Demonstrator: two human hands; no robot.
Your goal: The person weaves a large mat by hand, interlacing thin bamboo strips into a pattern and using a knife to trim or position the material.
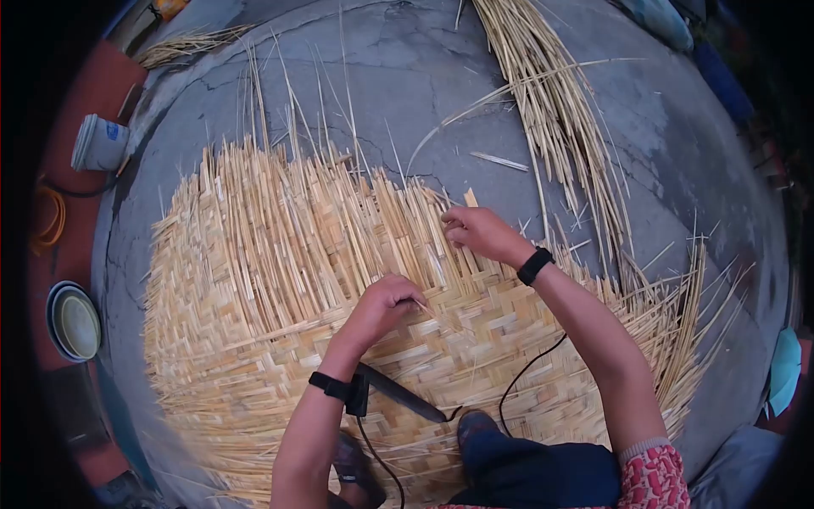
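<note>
Under both of my hands lies a large woven mat (475,339) of pale split strips, with loose strip ends sticking up along its far side. My left hand (383,307) is curled, fingers pressed together at the weave near the mat's middle, on what looks like a strip end. Farther off and to the right, my right hand (476,231) is closed over upright strips (424,216) at the far edge; what its fingertips hold is hidden. A dark bar (403,394) with a hooked end rests on the mat between my forearms.
A bundle of long strips (551,110) lies on the concrete at the far right. At the left stand a white bucket (102,142) and stacked basins (75,324). Black cables hang by my wrists. My shoes are on the mat. A teal object (784,371) is at right.
</note>
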